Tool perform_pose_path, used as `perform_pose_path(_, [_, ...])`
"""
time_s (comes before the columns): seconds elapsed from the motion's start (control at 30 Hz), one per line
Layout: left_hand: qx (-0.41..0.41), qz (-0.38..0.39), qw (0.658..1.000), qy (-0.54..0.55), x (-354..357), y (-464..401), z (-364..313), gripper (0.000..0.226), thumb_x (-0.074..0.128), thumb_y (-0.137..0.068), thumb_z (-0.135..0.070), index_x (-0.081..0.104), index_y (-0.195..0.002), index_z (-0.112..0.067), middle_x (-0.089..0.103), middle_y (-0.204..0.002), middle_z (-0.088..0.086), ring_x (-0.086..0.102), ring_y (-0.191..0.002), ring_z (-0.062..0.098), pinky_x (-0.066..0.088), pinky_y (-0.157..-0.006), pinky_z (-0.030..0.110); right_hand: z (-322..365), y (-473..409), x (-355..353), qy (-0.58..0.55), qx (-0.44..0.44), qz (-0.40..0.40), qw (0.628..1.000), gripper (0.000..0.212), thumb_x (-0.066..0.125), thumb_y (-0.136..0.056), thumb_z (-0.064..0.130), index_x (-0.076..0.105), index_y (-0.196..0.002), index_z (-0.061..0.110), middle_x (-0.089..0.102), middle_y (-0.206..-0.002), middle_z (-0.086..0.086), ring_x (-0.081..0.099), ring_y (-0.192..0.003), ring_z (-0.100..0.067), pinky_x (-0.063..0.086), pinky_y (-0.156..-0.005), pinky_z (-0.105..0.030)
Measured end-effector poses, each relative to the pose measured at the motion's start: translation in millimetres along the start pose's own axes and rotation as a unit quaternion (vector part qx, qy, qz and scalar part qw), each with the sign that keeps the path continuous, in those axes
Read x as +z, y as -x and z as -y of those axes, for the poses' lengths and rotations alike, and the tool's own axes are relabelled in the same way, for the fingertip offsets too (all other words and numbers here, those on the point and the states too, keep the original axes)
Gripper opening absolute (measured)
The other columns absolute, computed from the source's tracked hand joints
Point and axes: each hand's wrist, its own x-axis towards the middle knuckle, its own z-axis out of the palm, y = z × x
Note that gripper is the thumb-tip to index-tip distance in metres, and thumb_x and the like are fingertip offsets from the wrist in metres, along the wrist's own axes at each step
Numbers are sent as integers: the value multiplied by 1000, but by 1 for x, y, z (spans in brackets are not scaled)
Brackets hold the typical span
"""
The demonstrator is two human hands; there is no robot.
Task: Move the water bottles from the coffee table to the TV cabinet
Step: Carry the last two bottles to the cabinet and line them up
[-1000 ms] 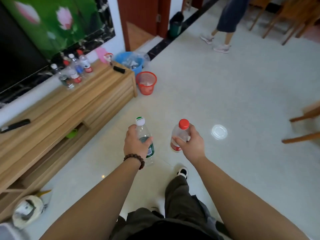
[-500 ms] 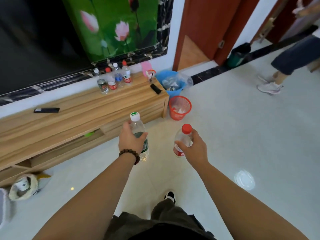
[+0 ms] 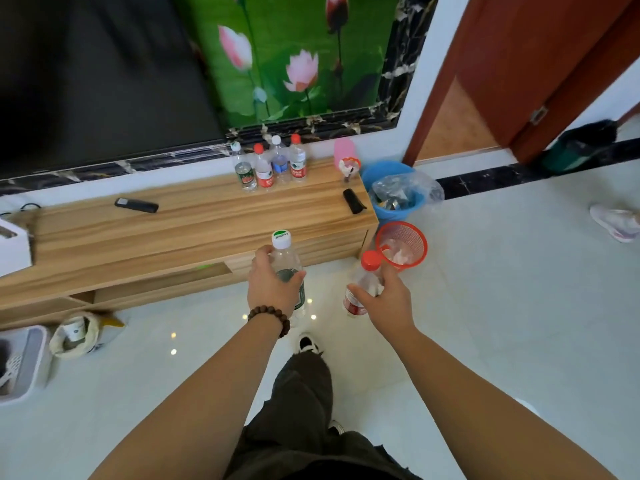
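Just short of the TV cabinet (image 3: 194, 230), the left hand (image 3: 270, 289) grips a green-capped bottle (image 3: 289, 268) and the right hand (image 3: 389, 303) a red-capped bottle (image 3: 363, 285), each grip closed round its bottle; next, probably, both go on the surface beside the four bottles (image 3: 270, 166).

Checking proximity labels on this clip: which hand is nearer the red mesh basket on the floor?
Right. The right hand, holding the red-capped bottle, is just below the red mesh basket; the left hand, with the green-capped bottle, is farther off to its left.

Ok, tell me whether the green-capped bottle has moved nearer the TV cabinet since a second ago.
Yes. The green-capped bottle, gripped in the left hand, now overlaps the front edge of the TV cabinet; a second ago it hung over open floor well short of it.
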Motion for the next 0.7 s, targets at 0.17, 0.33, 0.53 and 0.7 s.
perform_pose_path(0.17, [-40, -23, 999, 18, 22, -54, -8, 68, 77, -74, -27, 39, -130, -23, 50, -125, -2, 51, -115, 25, 50, -91, 47, 8, -74, 10, 7, -9, 27, 1000, 53, 76, -76, 32, 52, -121, 21, 58, -105, 6, 56, -105, -17, 44, -86, -30])
perform_pose_path(0.33, [-60, -31, 998, 15, 51, -118, -33, 68, 77, -75, -27, 39, -131, -22, 50, -128, -2, 51, -117, 24, 50, -90, 43, 22, -158, 19, 44, -24, 53, 997, 60, 75, -76, 36, 49, -128, 21, 60, -113, 1, 56, -106, -18, 44, -83, -29])
perform_pose_path(0.53, [-57, -32, 998, 15, 73, -180, -66, 71, 79, -72, -28, 40, -131, -20, 52, -127, 0, 53, -114, 23, 51, -87, 39, 44, -233, 17, 61, -30, 71, 995, 60, 74, -76, 39, 47, -127, 21, 63, -112, -1, 59, -103, -19, 46, -82, -30])
perform_pose_path(0.7, [-61, -23, 997, 37, 94, -218, -82, 72, 79, -72, -28, 40, -131, -20, 51, -126, -1, 52, -113, 20, 48, -86, 35, 50, -281, 13, 52, -21, 68, 996, 59, 74, -77, 36, 47, -127, 23, 63, -119, 0, 58, -111, -21, 49, -92, -38])
